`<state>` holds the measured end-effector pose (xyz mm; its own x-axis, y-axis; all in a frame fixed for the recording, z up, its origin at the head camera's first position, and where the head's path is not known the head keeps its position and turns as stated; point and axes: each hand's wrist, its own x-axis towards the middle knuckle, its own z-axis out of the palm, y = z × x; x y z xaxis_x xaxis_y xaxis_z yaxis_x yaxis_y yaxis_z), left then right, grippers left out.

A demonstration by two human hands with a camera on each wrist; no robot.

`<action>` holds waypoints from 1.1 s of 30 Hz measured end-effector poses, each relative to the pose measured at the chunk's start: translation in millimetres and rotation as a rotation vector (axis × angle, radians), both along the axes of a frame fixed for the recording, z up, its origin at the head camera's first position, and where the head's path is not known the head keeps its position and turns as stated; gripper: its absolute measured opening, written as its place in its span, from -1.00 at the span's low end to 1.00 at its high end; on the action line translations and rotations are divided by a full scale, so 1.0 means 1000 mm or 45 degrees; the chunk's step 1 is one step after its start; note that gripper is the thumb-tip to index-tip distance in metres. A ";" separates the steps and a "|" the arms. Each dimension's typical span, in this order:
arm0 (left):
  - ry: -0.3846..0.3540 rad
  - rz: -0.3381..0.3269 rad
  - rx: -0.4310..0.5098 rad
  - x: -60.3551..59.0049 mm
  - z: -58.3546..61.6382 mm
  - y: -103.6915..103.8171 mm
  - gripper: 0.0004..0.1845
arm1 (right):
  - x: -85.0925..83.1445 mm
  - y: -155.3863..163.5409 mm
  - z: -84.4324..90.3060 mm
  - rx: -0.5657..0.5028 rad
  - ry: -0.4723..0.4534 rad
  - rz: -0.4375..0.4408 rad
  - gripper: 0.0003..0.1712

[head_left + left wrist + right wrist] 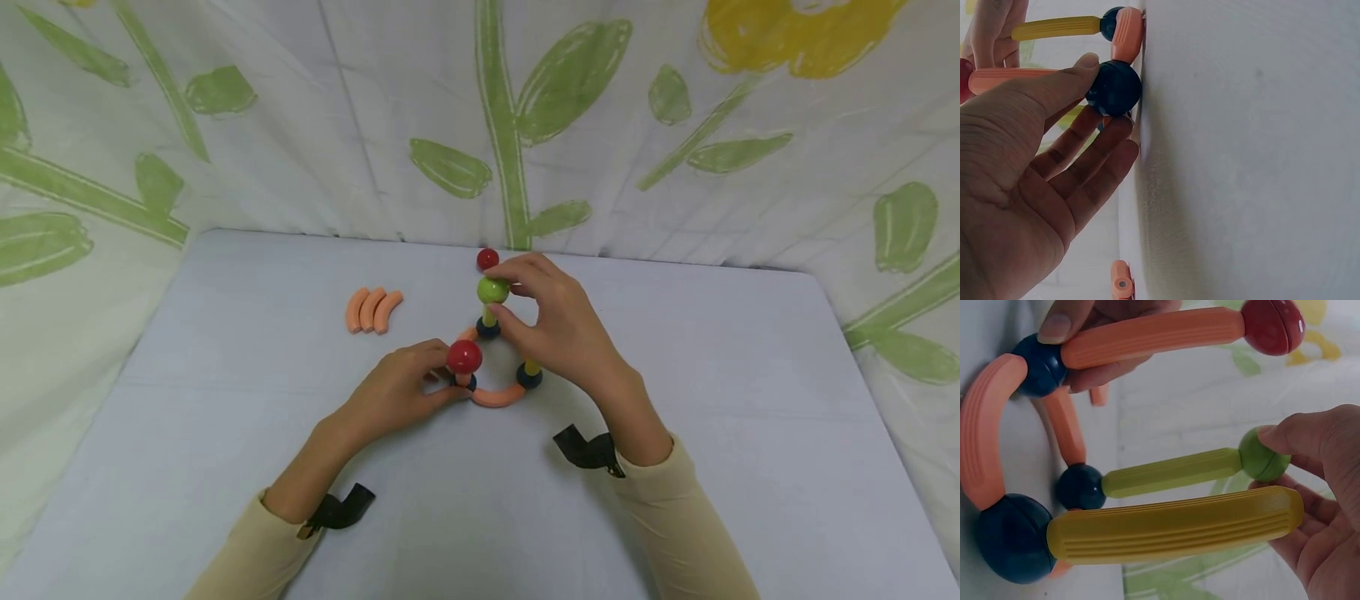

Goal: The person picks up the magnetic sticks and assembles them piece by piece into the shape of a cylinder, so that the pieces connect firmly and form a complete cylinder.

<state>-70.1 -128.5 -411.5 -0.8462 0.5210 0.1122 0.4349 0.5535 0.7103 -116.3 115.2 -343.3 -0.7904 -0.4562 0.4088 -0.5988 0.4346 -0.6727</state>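
- Pale lavender-grey table [225,467], plain, no pattern.
- White backdrop cloth [360,125] painted with green stems and leaves and a yellow flower.
- Three loose curved pieces [372,310], salmon orange.
- Curved base pieces [985,425], the same salmon orange.
- Joint balls at the base [1013,537], dark navy blue.
- Two red balls: one near [464,357], glossy, and one behind [487,259].
- Green ball [492,290], lime, on a yellow-green ribbed stick [1169,472].
- Thicker ribbed stick [1175,522], mustard yellow.
- Stick under the red ball [1147,334], salmon orange.
- Cream-yellow sleeves [675,517]; black straps [592,450] at both wrists.
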 end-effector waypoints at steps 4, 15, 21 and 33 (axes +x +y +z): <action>-0.014 -0.009 0.015 0.000 0.000 0.000 -0.81 | 0.000 0.000 0.000 0.006 0.002 0.001 -0.61; -0.055 -0.009 0.036 -0.001 -0.002 -0.001 -0.78 | 0.001 0.001 -0.001 0.023 -0.008 -0.001 -0.56; -0.063 -0.006 0.027 -0.002 -0.002 -0.001 -0.76 | 0.001 0.002 0.002 0.060 0.001 -0.009 -0.54; -0.138 0.030 -0.039 -0.002 0.001 -0.007 -0.67 | 0.017 0.025 0.006 0.067 -0.103 -0.086 -0.30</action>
<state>-71.7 -136.0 -410.6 -0.8646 0.5025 0.0037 0.3429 0.5846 0.7353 -98.9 140.4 -337.5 -0.8496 -0.4197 0.3194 -0.5116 0.5083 -0.6927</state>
